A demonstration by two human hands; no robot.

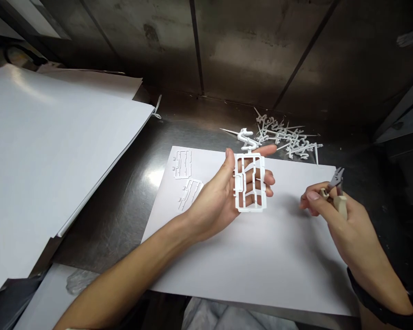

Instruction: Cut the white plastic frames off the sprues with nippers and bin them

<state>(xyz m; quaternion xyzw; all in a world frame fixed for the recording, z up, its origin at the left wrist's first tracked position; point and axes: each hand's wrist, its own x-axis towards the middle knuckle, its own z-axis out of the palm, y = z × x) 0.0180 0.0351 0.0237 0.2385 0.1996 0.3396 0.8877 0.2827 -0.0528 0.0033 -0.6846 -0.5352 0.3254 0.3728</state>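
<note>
My left hand (223,192) holds a white plastic moulded frame (249,182) upright above a white sheet of paper (248,261), thumb on its left edge and fingers behind it. A curled sprue piece sticks out of the frame's top. My right hand (333,215) is closed round small cutting pliers (336,183) with cream handles, jaws pointing up, a short way to the right of the frame. Two trimmed white frame pieces, one (183,164) and another (191,193), lie flat on the sheet's left part.
A heap of cut white sprue scraps (285,137) lies on the metal bench behind the sheet. Large white boards (48,146) are stacked at the left. A dark metal wall (248,50) closes the back. A dark band circles my right wrist.
</note>
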